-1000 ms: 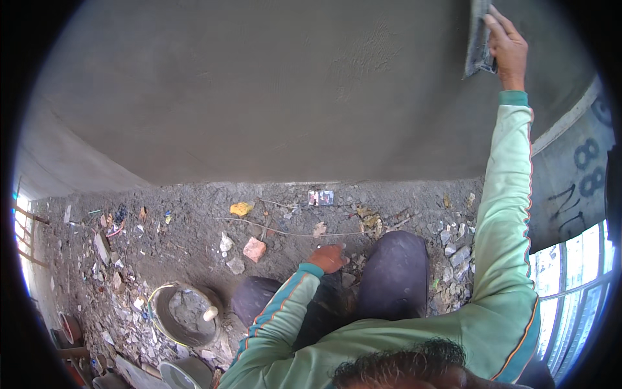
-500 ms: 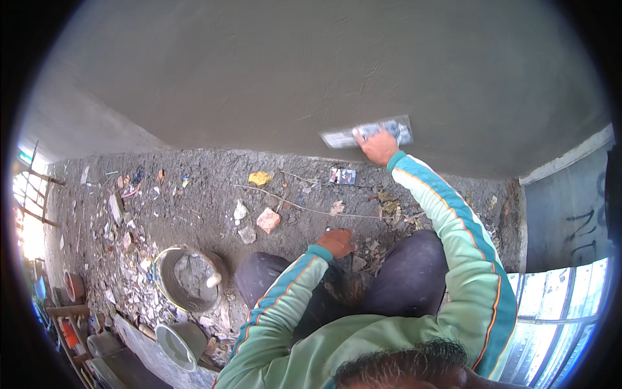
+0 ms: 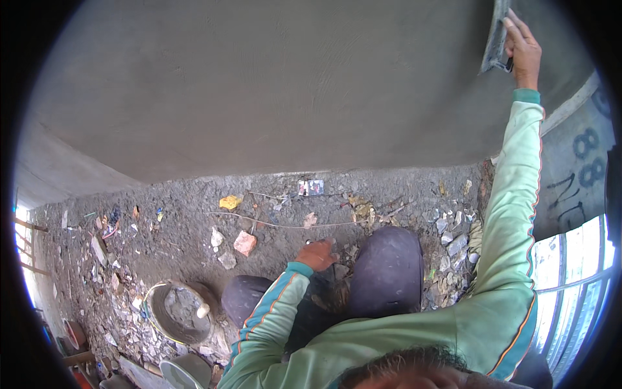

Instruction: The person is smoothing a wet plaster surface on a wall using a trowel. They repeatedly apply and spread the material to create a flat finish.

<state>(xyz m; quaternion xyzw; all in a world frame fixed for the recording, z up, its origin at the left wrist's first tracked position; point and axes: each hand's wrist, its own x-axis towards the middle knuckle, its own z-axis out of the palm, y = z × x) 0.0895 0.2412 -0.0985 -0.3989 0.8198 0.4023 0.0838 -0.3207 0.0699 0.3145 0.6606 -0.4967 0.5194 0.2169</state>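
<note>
My right hand point(image 3: 523, 53) is stretched far up to the right, its fingers wrapped round the handle of a plastering trowel point(image 3: 494, 40). The flat metal blade is turned edge-on to me, at the grey plastered wall point(image 3: 291, 91); whether it touches the wall I cannot tell. Low between my knees, my left hand point(image 3: 316, 255) is closed, with its fingertips turned away. What it holds, if anything, is hidden.
To my left stands a bucket of wet mortar point(image 3: 170, 312) with a pale handle sticking out. Behind it is a grey-green pail point(image 3: 184, 373). Rubble, a pinkish stone point(image 3: 245, 243) and a thin stick point(image 3: 278, 224) litter the ground. Corrugated sheeting point(image 3: 576, 285) rises at right.
My right hand has swept the trowel up and right along the wall, turning its blade from lying across to nearly upright. My left hand stays low between the knees.
</note>
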